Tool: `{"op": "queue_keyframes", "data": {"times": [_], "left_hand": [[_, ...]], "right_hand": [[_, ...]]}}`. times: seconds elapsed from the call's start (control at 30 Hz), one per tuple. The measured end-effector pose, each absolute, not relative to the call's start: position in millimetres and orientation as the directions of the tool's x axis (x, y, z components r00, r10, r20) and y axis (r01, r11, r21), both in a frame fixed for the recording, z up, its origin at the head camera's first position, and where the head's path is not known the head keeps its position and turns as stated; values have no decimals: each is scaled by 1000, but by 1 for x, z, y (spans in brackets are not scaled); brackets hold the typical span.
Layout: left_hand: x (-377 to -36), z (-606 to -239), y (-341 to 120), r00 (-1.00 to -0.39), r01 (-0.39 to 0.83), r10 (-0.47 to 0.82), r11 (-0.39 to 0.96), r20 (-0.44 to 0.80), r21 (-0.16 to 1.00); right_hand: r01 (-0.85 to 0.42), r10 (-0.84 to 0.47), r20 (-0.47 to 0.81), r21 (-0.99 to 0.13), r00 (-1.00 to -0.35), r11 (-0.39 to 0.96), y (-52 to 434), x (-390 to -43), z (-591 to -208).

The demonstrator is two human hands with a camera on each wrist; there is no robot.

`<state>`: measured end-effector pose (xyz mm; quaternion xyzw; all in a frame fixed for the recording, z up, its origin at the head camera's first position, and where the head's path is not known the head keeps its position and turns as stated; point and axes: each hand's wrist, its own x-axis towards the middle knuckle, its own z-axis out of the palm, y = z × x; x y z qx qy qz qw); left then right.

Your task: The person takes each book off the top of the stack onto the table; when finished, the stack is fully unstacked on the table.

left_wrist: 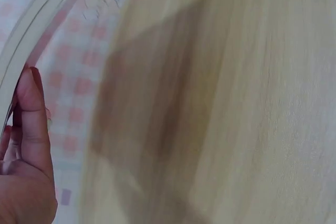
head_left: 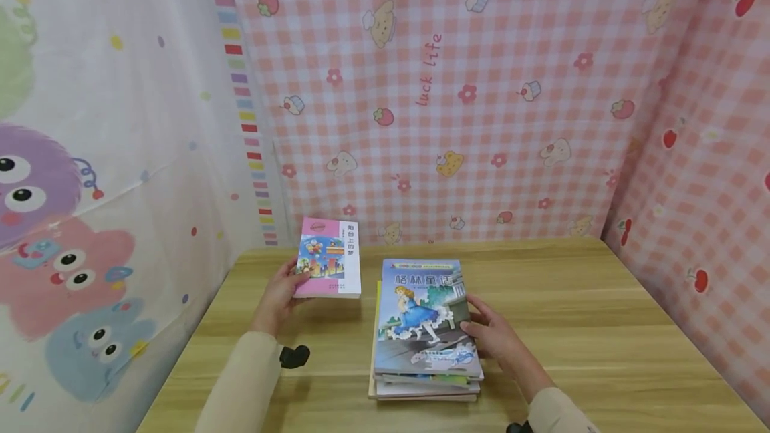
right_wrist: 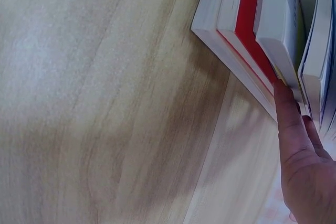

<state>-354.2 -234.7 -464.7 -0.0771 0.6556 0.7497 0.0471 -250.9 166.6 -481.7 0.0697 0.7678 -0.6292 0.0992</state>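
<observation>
My left hand (head_left: 283, 293) grips a pink paperback (head_left: 329, 258) by its left edge and holds it a little above the wooden table (head_left: 577, 299). In the left wrist view the thumb (left_wrist: 32, 124) lies against the book's white page edge (left_wrist: 37, 19). A stack of several books (head_left: 426, 329) lies flat mid-table, a blue-covered book with a girl in a blue dress on top. My right hand (head_left: 490, 336) rests with straight fingers against the stack's right side; in the right wrist view a finger (right_wrist: 287, 124) touches the stacked page edges (right_wrist: 247, 30).
Pink checked cloth (head_left: 457, 92) hangs behind and to the right of the table. A white cartoon-monster curtain (head_left: 90, 172) hangs on the left. A small black object (head_left: 295, 356) sits by my left sleeve. Bare wood lies to the right of the stack.
</observation>
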Motion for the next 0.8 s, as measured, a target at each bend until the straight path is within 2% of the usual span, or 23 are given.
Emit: {"op": "queue_keyframes", "data": {"times": [0.27,0.6,0.67,0.8], "left_hand": [[-370,-494,-229,-979,-206,18,-118,-205,971],[-379,-520,-216,-970,-234,-33,-115,-239,965],[-382,-520,-211,-977,-208,-31,-60,-210,976],[-387,-516,-206,-989,-141,-71,167,-131,976]], "right_hand": [[228,1,-231,-956,-973,185,165,-252,-483],[216,3,-219,-961,-976,170,163,-249,-487],[217,8,-219,-961,-976,170,164,-250,-486],[216,7,-218,-961,-976,172,165,-252,-485]]}}
